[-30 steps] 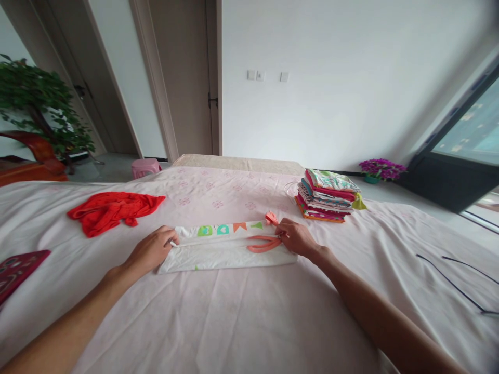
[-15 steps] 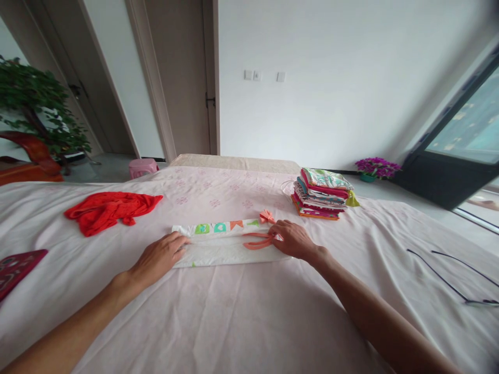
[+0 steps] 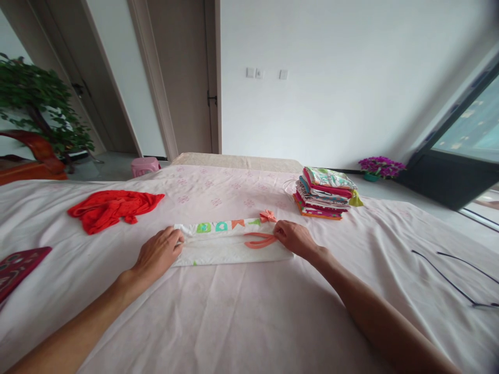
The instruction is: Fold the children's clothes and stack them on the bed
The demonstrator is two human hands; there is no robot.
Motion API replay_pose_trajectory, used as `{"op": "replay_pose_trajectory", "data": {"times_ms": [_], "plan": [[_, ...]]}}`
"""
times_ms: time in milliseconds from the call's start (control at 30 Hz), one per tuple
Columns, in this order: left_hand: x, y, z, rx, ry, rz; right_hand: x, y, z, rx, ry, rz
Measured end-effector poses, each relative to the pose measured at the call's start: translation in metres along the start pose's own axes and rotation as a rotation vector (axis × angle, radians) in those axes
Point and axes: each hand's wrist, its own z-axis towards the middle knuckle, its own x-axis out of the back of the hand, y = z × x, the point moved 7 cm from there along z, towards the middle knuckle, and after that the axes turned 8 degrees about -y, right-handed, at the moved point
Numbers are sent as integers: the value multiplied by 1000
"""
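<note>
In front of me a white folded garment (image 3: 230,250) lies flat in a long strip, with green, teal and orange prints along its far edge. A coral strap loop (image 3: 257,242) and a coral bow (image 3: 267,215) show at its right part. My left hand (image 3: 161,247) has curled fingers gripping the left end of the cloth. At the opposite end, my right hand (image 3: 294,238) pinches the fabric beside the bow and strap; its fingertips are partly hidden.
A crumpled red garment (image 3: 115,208) lies at left on the bedsheet (image 3: 234,317). Back right stands a stack of folded clothes (image 3: 323,195). A dark red phone-like case (image 3: 21,270) is at the left edge, and eyeglasses (image 3: 448,278) lie at right.
My left hand lifted its hold on the left edge, slid inward flatter over the cloth, then curled onto that end again. The right hand stays at the right end, shifting slightly.
</note>
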Motion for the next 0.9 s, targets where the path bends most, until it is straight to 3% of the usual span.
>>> {"op": "replay_pose_trajectory", "data": {"times_ms": [100, 267, 433, 567, 700, 767, 900], "plan": [[5, 6, 2, -40, 76, 1, 5, -11, 2, 54, 59, -56], [-2, 12, 10, -151, 72, -75, -2, -39, 14, 201, 104, -119], [-6, 13, 8, -189, 113, -99, -18, -54, 22, 336, 41, -107], [-2, 12, 3, -184, 94, -120, -16, -54, 16, 394, 35, -29], [4, 9, 4, -108, -46, -124, -15, -49, 10, 384, -10, 23], [9, 11, 7, -64, -124, -133, -10, -44, 10, 325, 34, 59], [26, 37, 20, -60, -87, -159, 7, -30, 13, 167, 211, 192]]}}
